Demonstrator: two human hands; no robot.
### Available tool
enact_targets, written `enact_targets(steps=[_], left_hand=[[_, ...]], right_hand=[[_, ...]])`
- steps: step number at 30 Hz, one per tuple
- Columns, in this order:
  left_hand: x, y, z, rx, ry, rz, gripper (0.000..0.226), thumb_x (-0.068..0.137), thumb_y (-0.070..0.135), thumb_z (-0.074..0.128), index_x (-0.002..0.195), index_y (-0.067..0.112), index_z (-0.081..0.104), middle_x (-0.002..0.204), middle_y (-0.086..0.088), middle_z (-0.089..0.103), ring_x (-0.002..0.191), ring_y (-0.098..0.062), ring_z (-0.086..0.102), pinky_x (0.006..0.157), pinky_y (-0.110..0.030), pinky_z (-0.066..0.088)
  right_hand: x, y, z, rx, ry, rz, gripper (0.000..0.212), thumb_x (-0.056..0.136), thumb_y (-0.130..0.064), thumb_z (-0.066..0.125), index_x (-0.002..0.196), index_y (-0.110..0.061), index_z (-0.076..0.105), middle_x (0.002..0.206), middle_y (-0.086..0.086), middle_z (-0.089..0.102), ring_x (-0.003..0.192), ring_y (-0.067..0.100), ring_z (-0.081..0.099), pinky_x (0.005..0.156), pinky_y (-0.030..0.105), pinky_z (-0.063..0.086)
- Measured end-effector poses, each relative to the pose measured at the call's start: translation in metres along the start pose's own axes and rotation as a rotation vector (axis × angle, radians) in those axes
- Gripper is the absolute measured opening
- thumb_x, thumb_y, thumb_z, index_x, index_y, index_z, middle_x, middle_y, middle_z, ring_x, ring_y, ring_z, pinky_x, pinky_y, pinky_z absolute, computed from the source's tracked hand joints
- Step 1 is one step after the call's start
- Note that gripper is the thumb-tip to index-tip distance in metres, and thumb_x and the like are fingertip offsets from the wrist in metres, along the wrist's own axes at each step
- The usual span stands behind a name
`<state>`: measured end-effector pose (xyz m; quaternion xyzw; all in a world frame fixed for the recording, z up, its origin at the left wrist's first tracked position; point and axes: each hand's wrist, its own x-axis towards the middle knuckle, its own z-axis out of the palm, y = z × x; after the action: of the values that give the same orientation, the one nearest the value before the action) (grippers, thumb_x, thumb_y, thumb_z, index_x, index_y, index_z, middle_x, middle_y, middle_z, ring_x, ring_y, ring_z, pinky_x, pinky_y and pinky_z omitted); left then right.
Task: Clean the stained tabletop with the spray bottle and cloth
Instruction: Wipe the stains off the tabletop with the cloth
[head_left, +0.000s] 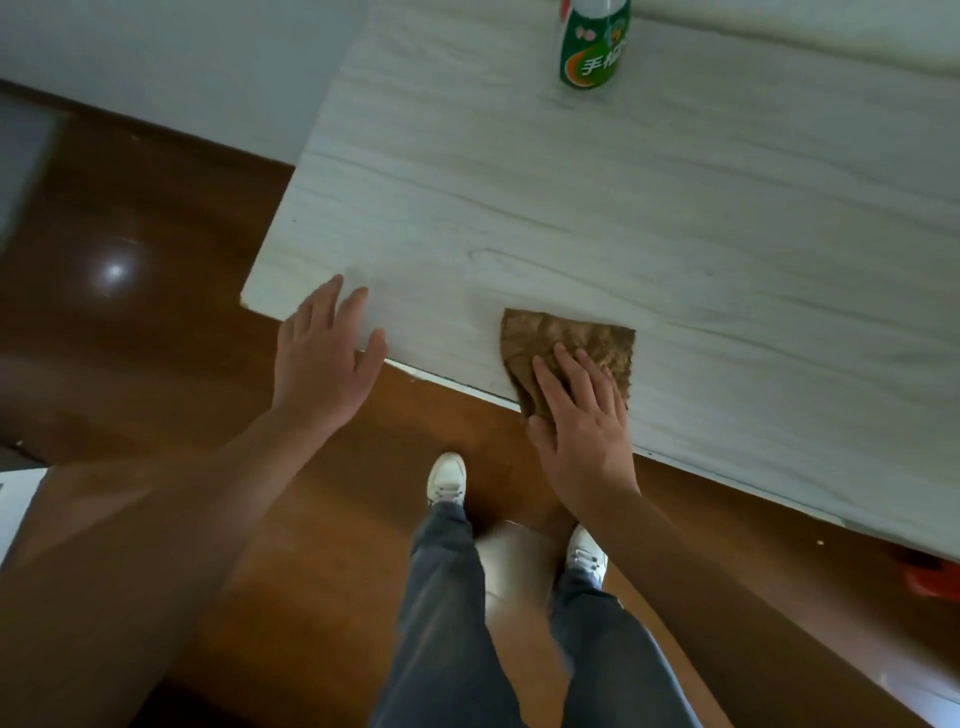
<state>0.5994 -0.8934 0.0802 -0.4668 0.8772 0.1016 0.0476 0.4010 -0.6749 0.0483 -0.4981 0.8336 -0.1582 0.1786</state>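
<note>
The wooden floor (156, 338) fills the left and lower part of the head view, and over it juts one pale, wood-grained counter (675, 208), its near edge running diagonally from the left corner down toward the right. No stain is plainly visible on the bare surface, so I cannot tell how much cleaning is left. Two legs in grey trousers (519, 623) end in two white shoes (445, 480) standing just short of the counter edge. There are two hands: the left hand (324, 358) is released, fingers spread and holding nothing, with its fingertips over the counter's edge near the corner; whether it touches is hard to say. The right hand (582, 431) lies flat and open, pressing down on one brown cloth (566, 343) that sits right at the near edge, partly under the fingers. One green-and-white spray bottle (595, 44) stands upright at the far side, well apart from both hands, its top cut off by the frame. The cloth looks soft, light and crumpled, so it should bunch and slide easily; it is best driven by a flat palm on its middle. The bottle looks rigid and light, best taken around its body.
</note>
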Motion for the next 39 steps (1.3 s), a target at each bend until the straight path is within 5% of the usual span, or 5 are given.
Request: enact_targets(steps=[5,13,18,35,39], left_hand=[[0.015,-0.050,-0.001,-0.070,-0.042,-0.043,0.059,0.104,0.052,0.028,0.153,0.020,0.038,0.165,-0.006,0.031,0.154,-0.027,0.026,0.121,-0.053,0.031],[0.022,-0.095,-0.003,-0.049,-0.142,0.179,0.060,0.105,0.051,0.021,0.154,0.021,0.037,0.167,-0.005,0.028,0.156,-0.023,0.021,0.123,-0.043,0.022],[0.031,-0.117,-0.010,-0.048,-0.172,0.293,0.058,0.104,0.049,0.025,0.150,0.019,0.042,0.165,-0.006,0.032,0.154,-0.024,0.025,0.123,-0.044,0.027],[0.047,-0.210,-0.024,-0.161,-0.047,0.191,0.047,0.104,0.043,0.039,0.141,0.017,0.053,0.155,-0.006,0.048,0.144,-0.023,0.045,0.114,-0.044,0.043],[0.048,-0.211,-0.028,-0.159,-0.053,0.234,0.047,0.103,0.042,0.039,0.140,0.016,0.054,0.153,-0.008,0.050,0.142,-0.025,0.048,0.112,-0.043,0.045]], right_hand=[[0.036,-0.059,0.026,-0.019,0.002,-0.017,0.060,0.096,-0.029,0.060,0.152,-0.021,0.041,0.162,0.005,0.033,0.150,0.026,0.021,0.124,0.044,0.008],[0.091,-0.163,0.066,0.032,0.026,0.054,0.055,0.099,-0.031,0.054,0.152,-0.021,0.041,0.164,0.002,0.029,0.153,0.021,0.014,0.126,0.035,-0.005],[0.096,-0.168,0.071,0.024,0.015,0.050,0.058,0.098,-0.029,0.058,0.153,-0.020,0.041,0.164,0.002,0.029,0.154,0.022,0.014,0.125,0.036,-0.003],[0.207,-0.256,0.079,-0.030,-0.156,-0.142,0.055,0.104,-0.041,0.038,0.157,-0.025,0.030,0.167,0.000,0.019,0.156,0.021,0.006,0.126,0.041,-0.002],[0.197,-0.247,0.072,-0.063,-0.150,-0.156,0.057,0.101,-0.038,0.043,0.156,-0.025,0.033,0.166,-0.001,0.025,0.155,0.020,0.014,0.126,0.044,0.012]])
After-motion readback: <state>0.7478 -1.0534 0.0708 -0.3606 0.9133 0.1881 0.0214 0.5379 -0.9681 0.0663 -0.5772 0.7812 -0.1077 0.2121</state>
